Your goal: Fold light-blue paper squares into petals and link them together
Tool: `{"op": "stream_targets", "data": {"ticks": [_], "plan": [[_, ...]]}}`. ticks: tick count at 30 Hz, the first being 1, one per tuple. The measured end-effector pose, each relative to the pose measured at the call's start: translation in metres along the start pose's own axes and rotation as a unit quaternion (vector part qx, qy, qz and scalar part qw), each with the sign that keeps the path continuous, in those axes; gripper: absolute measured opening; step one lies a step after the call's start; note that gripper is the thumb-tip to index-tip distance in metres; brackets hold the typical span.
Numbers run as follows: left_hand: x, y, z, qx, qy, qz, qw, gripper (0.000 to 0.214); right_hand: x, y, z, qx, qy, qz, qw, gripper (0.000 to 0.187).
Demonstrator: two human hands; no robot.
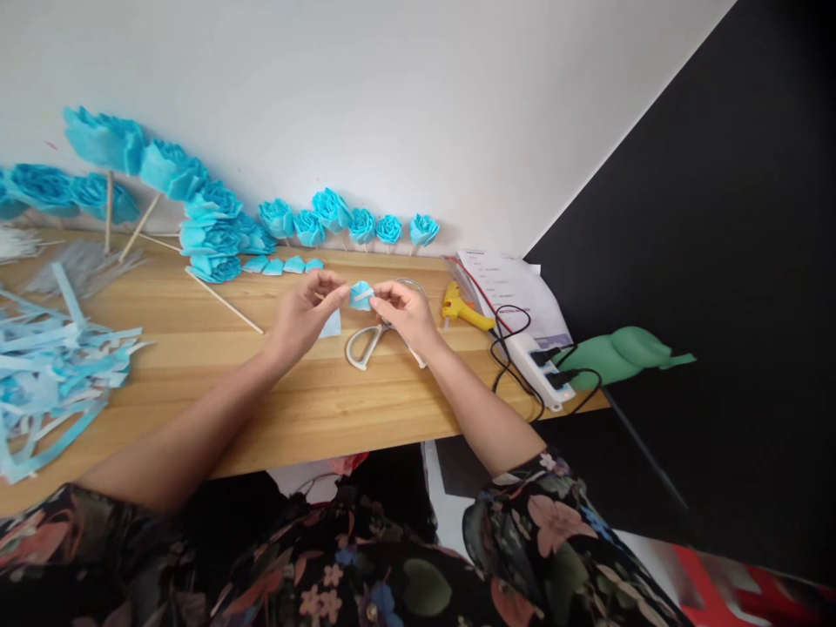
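Observation:
Between my two hands is a small blue paper petal [360, 296] with a pale strip across it. My left hand [306, 309] pinches its left edge, and the fingers of my right hand [406, 312] pinch the right edge. Below them on the table lie white-handled scissors [363, 348], partly hidden by my right hand. A pale blue paper piece [331, 325] rests by my left fingertips. Several cut blue petals [283, 266] lie in a row behind my left hand.
Blue paper roses [332, 209] on sticks line the wall. Paper strips [52, 374] are heaped at left, near a loose stick [225, 300]. At right are a yellow glue gun [465, 306], papers [515, 292], a power strip [541, 373] with black cords and a green bag [614, 355].

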State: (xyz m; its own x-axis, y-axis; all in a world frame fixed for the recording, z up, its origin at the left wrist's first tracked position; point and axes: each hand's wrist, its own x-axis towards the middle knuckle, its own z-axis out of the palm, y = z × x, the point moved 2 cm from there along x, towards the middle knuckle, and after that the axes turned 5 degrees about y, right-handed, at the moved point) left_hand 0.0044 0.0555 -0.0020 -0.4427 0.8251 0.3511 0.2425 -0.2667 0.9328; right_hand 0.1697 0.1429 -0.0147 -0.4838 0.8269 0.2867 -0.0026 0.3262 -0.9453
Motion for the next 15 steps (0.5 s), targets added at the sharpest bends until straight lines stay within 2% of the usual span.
{"op": "stream_targets", "data": {"ticks": [2, 4, 8, 15], "plan": [[-0.002, 0.006, -0.001, 0.033, 0.021, 0.041, 0.998, 0.022, -0.002, -0.005, 0.001, -0.070, 0.019, -0.057, 0.996, 0.015], [-0.005, 0.009, 0.000, 0.062, 0.003, 0.060, 0.996, 0.024, -0.005, -0.011, 0.003, -0.138, 0.027, -0.120, 0.983, 0.011], [-0.008, 0.009, 0.004, 0.083, -0.024, 0.049, 0.995, 0.023, -0.009, -0.018, 0.005, -0.223, 0.036, -0.228, 0.947, 0.011], [-0.008, 0.006, 0.006, 0.041, -0.038, -0.004, 0.998, 0.028, -0.009, -0.017, 0.004, -0.301, 0.021, -0.300, 0.905, 0.014]]}}
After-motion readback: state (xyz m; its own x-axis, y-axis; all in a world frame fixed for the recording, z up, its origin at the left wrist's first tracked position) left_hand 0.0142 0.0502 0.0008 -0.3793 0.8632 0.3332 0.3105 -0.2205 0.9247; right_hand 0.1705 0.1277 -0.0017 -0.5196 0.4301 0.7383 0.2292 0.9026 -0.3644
